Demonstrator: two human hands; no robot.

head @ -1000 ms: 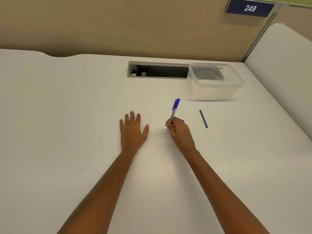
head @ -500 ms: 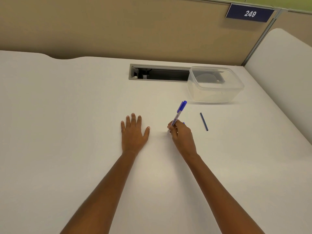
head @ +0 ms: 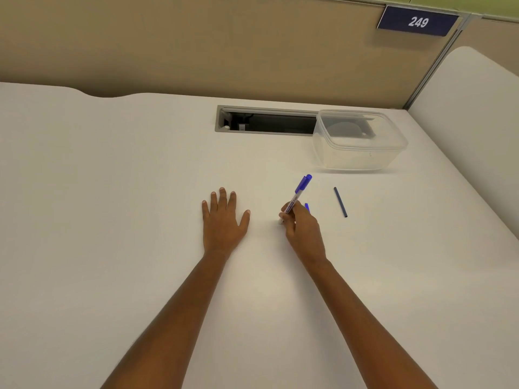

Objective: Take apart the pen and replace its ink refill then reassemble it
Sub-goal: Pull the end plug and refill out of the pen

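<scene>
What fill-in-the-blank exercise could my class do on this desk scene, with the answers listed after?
1. The pen is held in the ____ hand.
2. The left hand lies ____ on the table, fingers spread.
3. The number on the blue sign is ____.
4. The thin dark refill lies to the ____ of the pen.

Answers: right; flat; 249; right

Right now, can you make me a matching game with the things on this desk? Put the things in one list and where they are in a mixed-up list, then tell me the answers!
Things:
1. pen
2. dark refill
3. clear box
4. left hand

Places or states:
A. lying alone on the table, right of the pen
B. flat on the table, palm down
C. at the back, beside the slot in the desk
D. held tilted in the right hand

Pairs: 1-D, 2-A, 3-C, 4-B
</scene>
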